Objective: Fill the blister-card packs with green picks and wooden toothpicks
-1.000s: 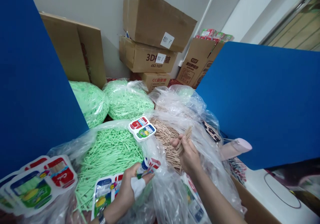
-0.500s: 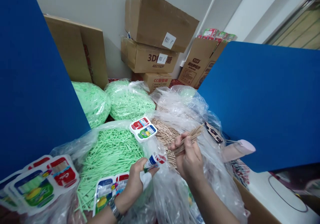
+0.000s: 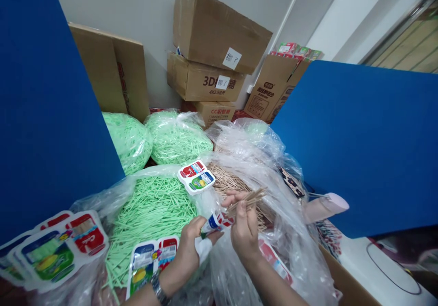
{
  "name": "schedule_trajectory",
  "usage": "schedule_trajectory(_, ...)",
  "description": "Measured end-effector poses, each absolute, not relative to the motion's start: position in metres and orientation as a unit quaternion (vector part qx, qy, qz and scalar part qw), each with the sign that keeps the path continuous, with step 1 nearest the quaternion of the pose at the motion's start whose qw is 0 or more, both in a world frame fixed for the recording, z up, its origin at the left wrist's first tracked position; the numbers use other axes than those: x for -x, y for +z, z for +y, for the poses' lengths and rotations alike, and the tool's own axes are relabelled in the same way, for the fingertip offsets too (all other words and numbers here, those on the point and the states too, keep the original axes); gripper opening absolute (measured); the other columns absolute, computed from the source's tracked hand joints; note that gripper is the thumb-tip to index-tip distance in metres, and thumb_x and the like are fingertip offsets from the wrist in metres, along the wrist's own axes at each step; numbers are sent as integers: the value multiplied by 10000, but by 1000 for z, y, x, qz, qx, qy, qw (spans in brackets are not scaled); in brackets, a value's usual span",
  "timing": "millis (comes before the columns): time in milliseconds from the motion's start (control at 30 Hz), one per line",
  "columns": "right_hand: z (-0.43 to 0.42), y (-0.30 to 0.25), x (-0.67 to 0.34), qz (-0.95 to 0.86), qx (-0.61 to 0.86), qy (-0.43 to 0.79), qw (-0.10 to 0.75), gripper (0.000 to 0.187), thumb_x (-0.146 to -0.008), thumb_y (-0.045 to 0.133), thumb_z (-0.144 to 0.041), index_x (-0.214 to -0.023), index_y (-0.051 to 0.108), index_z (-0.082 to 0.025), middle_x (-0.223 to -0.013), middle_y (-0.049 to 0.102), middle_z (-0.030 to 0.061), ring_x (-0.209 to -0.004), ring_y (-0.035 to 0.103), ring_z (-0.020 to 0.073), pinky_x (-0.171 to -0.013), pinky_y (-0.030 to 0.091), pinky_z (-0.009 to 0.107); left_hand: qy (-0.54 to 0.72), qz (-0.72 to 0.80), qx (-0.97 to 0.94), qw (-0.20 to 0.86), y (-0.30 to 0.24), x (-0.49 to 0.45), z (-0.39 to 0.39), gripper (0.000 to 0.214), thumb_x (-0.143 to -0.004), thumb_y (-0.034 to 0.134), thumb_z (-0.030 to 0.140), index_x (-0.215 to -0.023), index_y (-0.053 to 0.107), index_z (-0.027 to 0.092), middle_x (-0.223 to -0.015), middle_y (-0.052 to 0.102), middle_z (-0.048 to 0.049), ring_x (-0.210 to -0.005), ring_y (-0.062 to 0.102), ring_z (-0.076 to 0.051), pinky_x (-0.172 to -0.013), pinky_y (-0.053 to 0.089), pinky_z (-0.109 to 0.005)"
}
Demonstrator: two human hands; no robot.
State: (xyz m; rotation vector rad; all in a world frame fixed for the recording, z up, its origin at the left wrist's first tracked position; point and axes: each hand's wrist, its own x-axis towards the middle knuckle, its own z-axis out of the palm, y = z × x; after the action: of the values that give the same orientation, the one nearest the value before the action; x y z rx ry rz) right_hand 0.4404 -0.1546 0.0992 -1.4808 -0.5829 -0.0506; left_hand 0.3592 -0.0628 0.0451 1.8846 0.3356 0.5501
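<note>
My right hand is closed on a small bundle of thin brown sticks, raised over an open bag of loose brown sticks. Beside it, my left hand grips a bent white, blue and red printed package; its far end is partly behind my right hand. Left of my hands, a clear bag holds loose green sticks. One two-part printed package lies between the two bags. Another printed package is at the green sticks' near edge, partly covered by my left wrist.
Several printed packages are stacked at the lower left. Closed bags of green sticks lie behind. Cardboard boxes stand by the wall. Blue panels rise on both sides. A pale pink cylinder leans at the right.
My right hand has moved left and slightly down with the brown sticks, close to the package in my left hand. A red printed package now shows beneath my right forearm. My left hand barely shifts.
</note>
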Motion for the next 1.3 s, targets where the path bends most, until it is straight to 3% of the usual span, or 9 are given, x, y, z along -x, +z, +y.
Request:
schedule_trajectory(267,-158,90,-432,-306,710,54,632,262,-953,373,-410,-1078,516,-229,-1198,537,90,-1059,545,220,-920,438,388,253,138,-780,555,54,-356,-57,160,-784,645,271,-679,595,161,-704,582,-14,-655,529,-166,-619,413,-246)
schedule_trajectory(500,-170,96,-450,-437,707,38,555,509,-943,424,-338,-1426,284,-259,-1433,398,100,-1311,384,258,-1079,323,481,245,132,-772,571,58,-348,-41,176,-780,672,323,-779,637,151,-739,618,-26,-679,545,-176,-644,426,-265)
schedule_trajectory(600,-169,98,-453,-498,716,72,484,460,-936,440,-289,-1394,390,-277,-1397,464,77,-1273,440,255,-1064,357,462,227,130,-727,634,58,-345,-38,199,-768,685,325,-830,638,142,-771,643,-32,-693,558,-176,-649,440,-264)
schedule_trajectory(667,-165,95,-454,-472,720,70,505,475,-947,412,-263,-1416,347,-293,-1366,496,76,-1182,530,231,-992,437,429,209,140,-690,679,59,-343,-36,227,-761,690,334,-872,643,142,-787,661,-29,-682,567,-170,-630,444,-255)
schedule_trajectory(833,-158,86,-453,-478,727,39,492,312,-885,536,-221,-1187,596,-273,-1056,667,59,-937,629,210,-802,497,325,222,164,-618,736,51,-330,-26,268,-728,710,317,-920,609,160,-827,678,-29,-708,589,-168,-671,469,-262)
schedule_trajectory(933,-162,89,-450,-453,735,77,498,279,-888,530,-232,-1162,580,-252,-855,660,26,-750,618,172,-671,479,274,219,167,-618,737,35,-311,-15,190,-743,685,307,-759,557,168,-698,608,4,-643,544,-142,-617,444,-241)
schedule_trajectory(1100,-166,98,-435,-572,719,211,335,193,-852,594,-326,-1017,584,-225,-780,613,0,-679,567,144,-605,411,239,159,171,-747,623,19,-276,-14,237,-752,649,271,-603,492,174,-563,480,44,-540,422,-108,-520,322,-209)
schedule_trajectory(1200,-161,89,-417,-629,725,114,257,220,-878,555,-362,-732,571,-198,-662,573,5,-601,521,139,-532,335,244,131,152,-811,549,25,-267,-23,244,-781,621,303,-606,516,170,-579,505,25,-548,441,-120,-517,314,-216)
schedule_trajectory(1300,-158,79,-401,-665,713,16,222,330,-927,467,-331,-636,526,-188,-595,548,18,-562,499,144,-532,329,259,106,120,-854,495,34,-265,-27,242,-837,563,290,-629,550,168,-624,547,3,-587,488,-135,-549,336,-225)
